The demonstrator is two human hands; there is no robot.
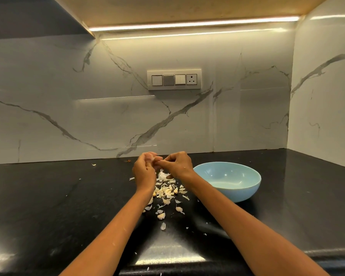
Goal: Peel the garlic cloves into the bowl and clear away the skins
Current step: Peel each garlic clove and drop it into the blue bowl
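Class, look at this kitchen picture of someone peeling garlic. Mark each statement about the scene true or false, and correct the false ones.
1. The bowl is blue and stands to the right of the hands. True.
2. The bowl is full of peeled cloves. False: no cloves show inside it.
3. Both hands are raised above the counter, working on one garlic clove between the left hand and the right hand. True.
4. The skins lie in the bowl. False: they are scattered on the counter, below the hands.
5. A switch panel is on the wall. True.
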